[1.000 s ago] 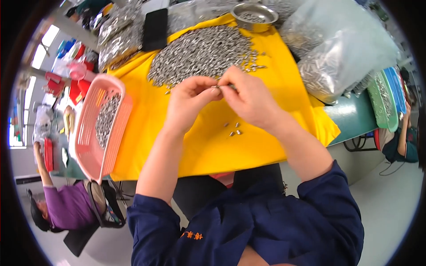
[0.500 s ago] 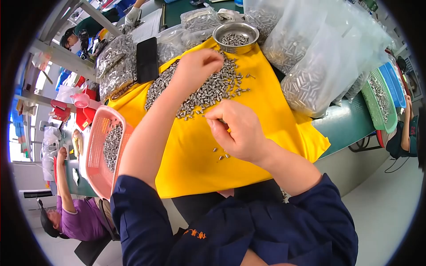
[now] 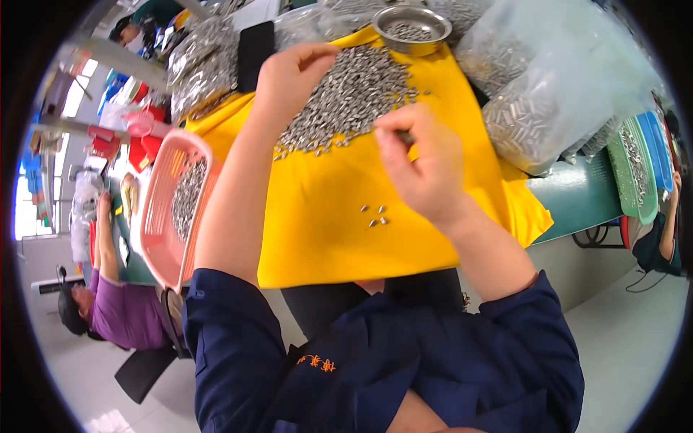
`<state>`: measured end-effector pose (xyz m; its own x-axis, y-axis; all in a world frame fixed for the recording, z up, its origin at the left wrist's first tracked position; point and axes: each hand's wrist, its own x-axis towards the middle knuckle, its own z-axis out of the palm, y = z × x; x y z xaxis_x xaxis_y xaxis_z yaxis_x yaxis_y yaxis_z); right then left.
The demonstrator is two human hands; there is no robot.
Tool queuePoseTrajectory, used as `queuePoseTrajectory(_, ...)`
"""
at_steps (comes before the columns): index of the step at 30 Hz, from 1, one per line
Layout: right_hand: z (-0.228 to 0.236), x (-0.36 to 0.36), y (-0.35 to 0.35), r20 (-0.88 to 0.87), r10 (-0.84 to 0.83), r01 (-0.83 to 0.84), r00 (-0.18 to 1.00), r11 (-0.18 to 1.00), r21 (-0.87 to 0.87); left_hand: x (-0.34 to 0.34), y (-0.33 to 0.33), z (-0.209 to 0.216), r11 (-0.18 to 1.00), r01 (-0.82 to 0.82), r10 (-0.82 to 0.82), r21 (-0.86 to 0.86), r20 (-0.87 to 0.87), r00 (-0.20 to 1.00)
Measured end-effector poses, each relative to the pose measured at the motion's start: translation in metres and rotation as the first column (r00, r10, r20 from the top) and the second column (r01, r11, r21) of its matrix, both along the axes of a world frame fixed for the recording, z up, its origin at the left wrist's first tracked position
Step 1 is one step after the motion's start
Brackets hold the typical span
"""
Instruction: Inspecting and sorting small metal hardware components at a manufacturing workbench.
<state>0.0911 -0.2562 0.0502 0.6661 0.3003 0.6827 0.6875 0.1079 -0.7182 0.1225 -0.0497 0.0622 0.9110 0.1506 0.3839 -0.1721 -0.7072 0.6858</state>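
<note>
A heap of small shiny metal pins lies on a yellow cloth. My left hand is at the heap's upper left edge, fingertips pressed together; what they hold, if anything, is hidden. By the heap's lower right edge, my right hand is curled, thumb against forefinger, with grey metal showing inside the bent fingers. It is slightly blurred. Several loose metal pieces lie apart on the cloth, nearer to me. Behind the heap stands a round steel bowl with more small pieces in it.
Large clear bags of metal parts stand at the right, beyond them a green basket. A pink basket holding parts is at the left. A black phone-like slab lies by bagged parts. Other people sit at both sides.
The view has shifted, so the heap sits higher in the picture. My left hand has moved left to the heap's edge. My right hand has moved up and right, beside the heap.
</note>
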Motion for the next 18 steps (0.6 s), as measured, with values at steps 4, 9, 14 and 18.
queuePoseTrajectory(4,-0.008,0.005,0.005,-0.014,-0.018,0.019,1.000,1.000,0.025,-0.060,0.001,-0.033,0.996,0.056,-0.047,0.071,-0.121,0.991)
queuePoseTrajectory(9,-0.012,0.000,0.010,-0.204,0.087,-0.084,0.975,0.996,0.024,-0.075,-0.012,-0.050,0.936,0.126,-0.084,0.329,-0.140,0.987)
queuePoseTrajectory(14,0.003,-0.008,0.018,-0.065,0.092,-0.095,0.994,0.994,-0.057,-0.073,-0.017,-0.053,0.876,0.091,0.028,0.475,-0.238,0.971)
queuePoseTrajectory(18,0.005,-0.005,0.021,-0.112,0.143,-0.153,0.983,0.984,-0.089,-0.075,-0.013,-0.054,0.876,0.122,-0.031,0.466,-0.199,0.980)
